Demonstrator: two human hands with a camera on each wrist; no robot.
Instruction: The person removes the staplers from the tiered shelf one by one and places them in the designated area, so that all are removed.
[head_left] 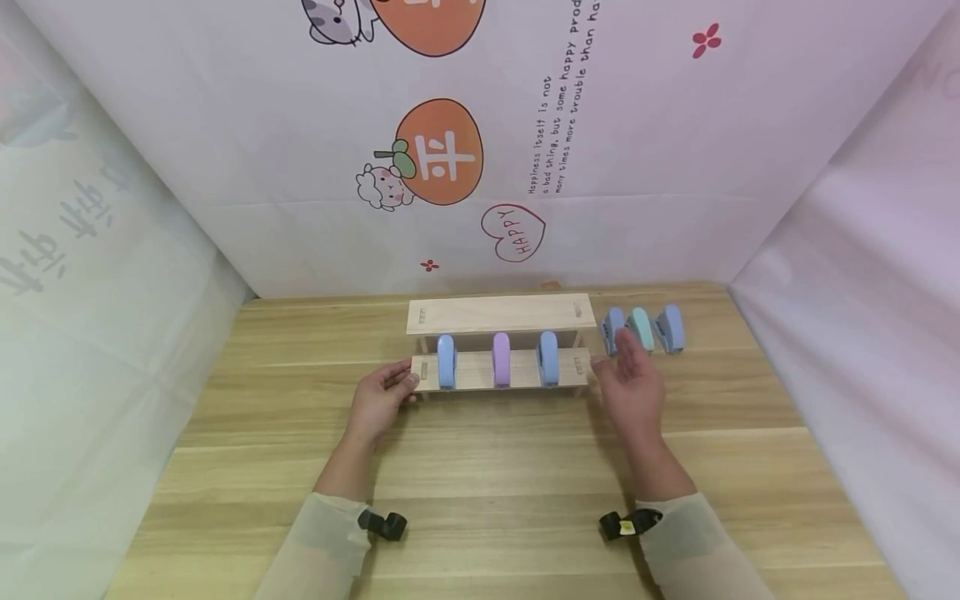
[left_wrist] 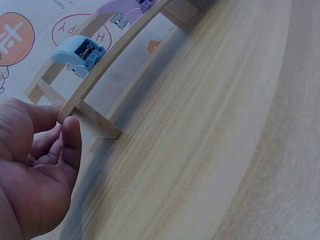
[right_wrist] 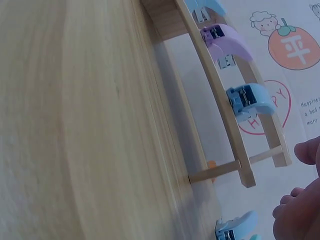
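Observation:
A small two-step wooden shelf (head_left: 476, 368) stands near the back of the table. On its front step sit a light blue stapler (head_left: 447, 362), a purple stapler (head_left: 502, 360) and a darker blue stapler (head_left: 549, 358), spaced apart. My left hand (head_left: 381, 402) pinches the left end of that step between thumb and fingers, seen closely in the left wrist view. Beside the right end is my right hand (head_left: 636, 393), its fingers extended forward and nothing held. In the right wrist view a gap shows between this hand (right_wrist: 302, 212) and the shelf end.
Right of the shelf stand three more staplers: a blue one (head_left: 612, 327), a mint one (head_left: 641, 328) partly behind my right fingers, and a grey-blue one (head_left: 671, 328). The shelf's raised back step (head_left: 501, 314) is bare. A printed cloth (head_left: 637, 242) hangs behind the table.

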